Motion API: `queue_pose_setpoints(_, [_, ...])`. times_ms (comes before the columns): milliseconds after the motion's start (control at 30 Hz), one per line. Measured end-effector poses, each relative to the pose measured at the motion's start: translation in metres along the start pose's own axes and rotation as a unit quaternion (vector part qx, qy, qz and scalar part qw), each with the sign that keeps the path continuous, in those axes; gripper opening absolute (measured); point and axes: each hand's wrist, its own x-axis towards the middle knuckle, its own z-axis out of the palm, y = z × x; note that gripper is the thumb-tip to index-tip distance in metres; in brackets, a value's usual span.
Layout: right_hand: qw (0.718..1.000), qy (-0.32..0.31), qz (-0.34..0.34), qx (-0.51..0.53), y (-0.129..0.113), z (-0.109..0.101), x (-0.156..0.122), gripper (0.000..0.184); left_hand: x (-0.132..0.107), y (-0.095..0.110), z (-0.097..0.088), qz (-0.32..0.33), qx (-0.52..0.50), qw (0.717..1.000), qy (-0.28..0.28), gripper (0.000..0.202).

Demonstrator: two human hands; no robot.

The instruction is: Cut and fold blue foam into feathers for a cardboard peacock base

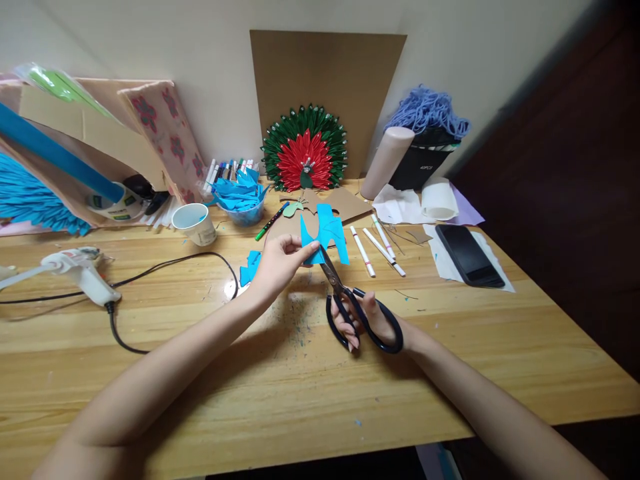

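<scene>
Between thumb and fingers, my left hand [286, 261] pinches a piece of blue paper [327, 230] with an irregular, notched outline. My right hand [373, 320] has its fingers through the black handles of a pair of scissors [339, 287]. The scissors' blades point up and away, their tips at the lower edge of the blue paper near my left thumb. Whether the blades are fully closed on the paper is hard to see. Small blue paper scraps [250, 268] lie beside my left wrist. Brown cardboard [280, 230] lies behind the paper.
At left are a hot glue gun [83, 270] with its cord and a paper cup [195, 223]. A plastic bowl [247, 213] holds blue pieces. White markers [363, 252] and a phone [470, 255] lie right. A red and green peacock craft [305, 150] stands at the back.
</scene>
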Motion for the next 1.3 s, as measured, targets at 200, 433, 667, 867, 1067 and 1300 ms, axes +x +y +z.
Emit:
queue_pose_setpoints(200, [1.0,0.008,0.008,-0.006,0.001,0.001,0.002,0.08,0.001,-0.004,0.0,0.024,0.005,1.0,0.0,0.026])
queue_pose_setpoints(433, [1.0,0.001,-0.003,-0.01,0.002,0.001,0.002,0.077,0.001,-0.007,-0.001,0.037,0.008,0.999,0.013,0.029])
queue_pose_setpoints(667, [0.999,-0.002,-0.017,-0.035,0.003,0.002,0.003,0.075,0.001,-0.008,-0.001,0.037,-0.004,0.999,0.013,0.032])
queue_pose_setpoints(867, [0.999,0.015,-0.029,-0.026,0.001,0.005,0.005,0.073,0.003,-0.006,-0.002,0.021,-0.02,1.0,0.001,0.034])
queue_pose_setpoints(1067, [0.998,0.045,-0.036,-0.024,0.0,0.006,0.006,0.067,0.002,-0.002,-0.003,0.017,-0.011,1.0,0.006,0.032])
queue_pose_setpoints(1300, [0.995,0.079,-0.039,-0.044,0.007,-0.001,0.007,0.068,-0.001,0.007,-0.004,-0.053,0.064,0.996,-0.029,0.032])
